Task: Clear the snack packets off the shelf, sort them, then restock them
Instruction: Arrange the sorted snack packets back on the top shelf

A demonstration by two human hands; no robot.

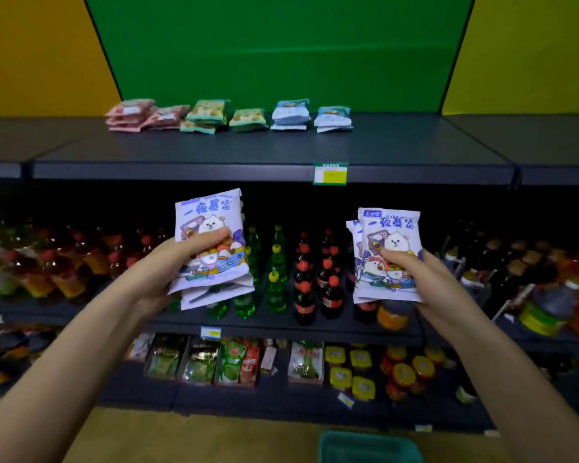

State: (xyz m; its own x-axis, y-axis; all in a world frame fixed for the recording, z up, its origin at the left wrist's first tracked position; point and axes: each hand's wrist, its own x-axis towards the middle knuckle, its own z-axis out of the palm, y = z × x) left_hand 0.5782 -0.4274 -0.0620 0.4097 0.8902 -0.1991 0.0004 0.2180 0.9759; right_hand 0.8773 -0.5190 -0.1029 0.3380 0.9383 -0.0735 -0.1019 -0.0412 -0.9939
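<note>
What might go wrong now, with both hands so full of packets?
The left hand holds several purple packets in one grip, and the lower ones fan out, so one may slip onto the bottles below. The right hand is full too, so neither is free to catch it. Setting them on the top shelf might nudge the loosely piled pink stack.

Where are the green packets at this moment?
Head view: the green packets lie on the top shelf, left of centre, between the pink packets and the blue packets.
</note>
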